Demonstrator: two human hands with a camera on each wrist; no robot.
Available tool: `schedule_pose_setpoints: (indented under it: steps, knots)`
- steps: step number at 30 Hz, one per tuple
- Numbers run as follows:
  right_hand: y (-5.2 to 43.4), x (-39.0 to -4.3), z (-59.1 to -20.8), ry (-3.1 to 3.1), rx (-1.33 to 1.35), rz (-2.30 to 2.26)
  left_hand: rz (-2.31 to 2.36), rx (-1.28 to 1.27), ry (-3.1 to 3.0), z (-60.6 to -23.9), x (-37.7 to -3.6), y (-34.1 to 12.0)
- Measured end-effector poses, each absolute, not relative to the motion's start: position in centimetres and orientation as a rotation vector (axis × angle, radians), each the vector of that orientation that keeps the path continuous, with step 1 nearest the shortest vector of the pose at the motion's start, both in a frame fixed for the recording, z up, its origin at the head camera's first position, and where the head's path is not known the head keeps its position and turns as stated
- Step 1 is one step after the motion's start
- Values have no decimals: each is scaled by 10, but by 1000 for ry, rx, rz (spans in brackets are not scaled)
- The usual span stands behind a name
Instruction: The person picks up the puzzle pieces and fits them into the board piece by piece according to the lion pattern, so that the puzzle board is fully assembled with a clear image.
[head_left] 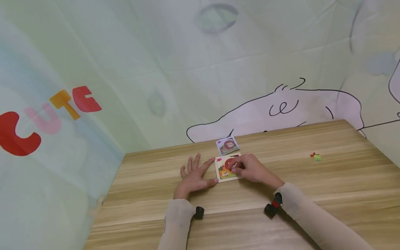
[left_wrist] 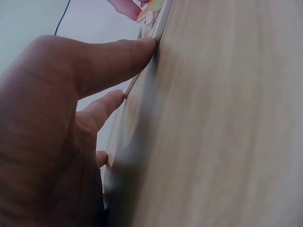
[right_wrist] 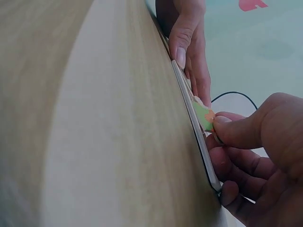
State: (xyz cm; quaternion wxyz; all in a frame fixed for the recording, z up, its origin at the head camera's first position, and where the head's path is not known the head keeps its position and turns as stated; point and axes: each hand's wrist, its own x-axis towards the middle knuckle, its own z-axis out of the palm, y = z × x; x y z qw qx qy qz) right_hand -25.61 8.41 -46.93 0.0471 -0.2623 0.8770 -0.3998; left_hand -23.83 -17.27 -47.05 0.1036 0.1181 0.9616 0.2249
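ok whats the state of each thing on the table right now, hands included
puzzle board: flat on the table, partly covered by the right hand
left hand: fingers straight, tips against the board's left edge
right hand: pinching a puzzle piece at the board
lion card: flat behind the board, untouched
small green and red piece: lying apart, far right

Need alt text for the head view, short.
Two hands work on a small puzzle board on a wooden table: the left hand lies flat with its fingers against the board's left edge, and the right hand pinches a piece over the board. A lion picture card lies just behind the board, and a small green piece sits far to the right.
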Motion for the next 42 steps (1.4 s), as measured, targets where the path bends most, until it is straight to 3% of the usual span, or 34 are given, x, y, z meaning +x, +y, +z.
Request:
schedule_pose_setpoints:
  steps: [35, 42]
  knots:
    - [81, -258, -476, 2838, -848, -1095, 667, 351, 2838, -472, -239, -173]
    - [83, -260, -477, 2784, -959, -1126, 667, 353, 2837, -473, -240, -173]
